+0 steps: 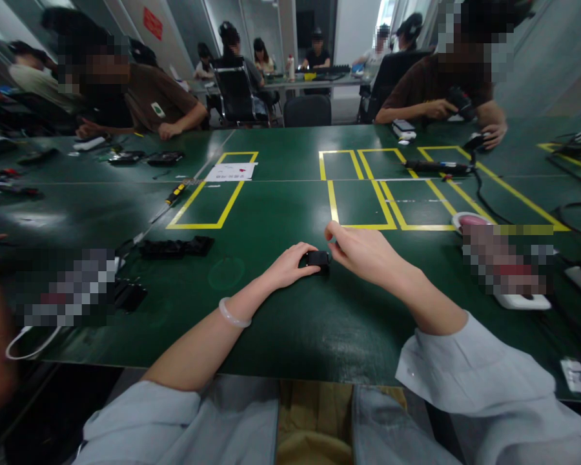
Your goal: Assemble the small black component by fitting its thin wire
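Head view: on the green surface (295,342), nearest the body, a pale bracelet (234,314) circles the left wrist. Just ahead of it, the left hand (290,266) holds a small black object (318,259) at its left end, with the thumb on the near side and the fingers on the far side, the gap between them narrow. The object lies between the two hands, to the right of the left palm and to the left of the right hand (365,252). Its longer axis seems to run from side to side, though so small a shape makes that hard to judge. The left hand is the nearer one, being in contact; the right has its fingertips drawn close together just beside the object's right end and slightly beyond it. Whether they touch it or pinch something tiny, I cannot tell. Farther out to the left lies a dark, crumpled item (177,247); beyond it are yellow tape outlines (193,226) and a yellow-and-black handle (176,193).
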The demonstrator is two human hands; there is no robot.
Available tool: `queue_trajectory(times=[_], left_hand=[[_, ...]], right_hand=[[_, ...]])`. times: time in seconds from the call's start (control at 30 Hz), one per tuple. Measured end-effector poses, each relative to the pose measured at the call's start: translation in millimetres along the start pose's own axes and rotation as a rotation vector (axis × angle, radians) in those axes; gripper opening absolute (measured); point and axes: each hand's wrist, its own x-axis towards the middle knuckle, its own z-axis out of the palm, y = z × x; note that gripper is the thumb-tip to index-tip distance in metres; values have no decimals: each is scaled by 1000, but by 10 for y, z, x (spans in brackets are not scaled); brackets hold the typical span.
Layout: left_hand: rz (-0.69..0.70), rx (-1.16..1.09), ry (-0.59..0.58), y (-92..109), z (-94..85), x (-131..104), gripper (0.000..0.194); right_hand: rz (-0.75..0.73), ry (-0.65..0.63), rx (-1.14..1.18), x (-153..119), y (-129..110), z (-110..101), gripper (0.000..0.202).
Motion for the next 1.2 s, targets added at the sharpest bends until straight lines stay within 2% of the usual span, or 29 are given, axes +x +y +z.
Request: queue_trajectory(times=[0.27, 0.53, 0.8, 1.03, 1.2], left_hand=[[-8, 22, 1, -15, 19, 4, 38], [3, 24, 13, -2, 21, -6, 35], [-11, 36, 14, 1, 25, -11, 38], [4, 31, 24, 20, 15, -13, 37], [-8, 42, 9, 28, 11, -13, 38]], right_hand=[[34, -58, -76, 29, -13, -10, 25], [6, 23, 12, -5, -18, -8, 21], [34, -38, -90, 18, 0, -5, 25], [18, 22, -21, 0, -18, -2, 21], [31, -34, -95, 10, -11, -19, 26]])
